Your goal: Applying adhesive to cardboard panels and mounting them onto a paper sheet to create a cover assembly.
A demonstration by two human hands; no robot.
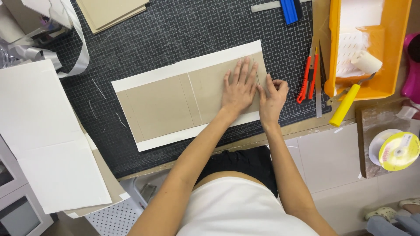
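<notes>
On the dark gridded cutting mat (pixel 175 30), seen from the head camera, lies a long white paper sheet (pixel 183 67) with grey-brown cardboard panels (pixel 157 107) laid on top of it, so that white margins show along the far, near and left edges. The sheet sits slightly tilted, its right end farther from the person. The left hand (pixel 239 87) lies flat and open on the right-hand cardboard panel, fingers spread and pointing away, pressing down and grasping nothing. The right hand (pixel 272 98) is just beside it at the right end of the sheet, fingers curled with the tips pinched at the paper's edge there; whether it actually grips the paper fold I cannot tell.

To the right of the mat lie two red-orange utility knives (pixel 307 78) side by side, then an orange paint tray (pixel 393 48) holding a small white roller (pixel 366 62) with a yellow handle (pixel 345 105). A yellow tape roll (pixel 399 150) sits on a board at the lower right. Left of the mat, large white boards (pixel 43 131) are stacked. More brown cardboard sheets (pixel 111 13) rest at the mat's far edge, and a blue tool (pixel 288 11) lies at the top.
</notes>
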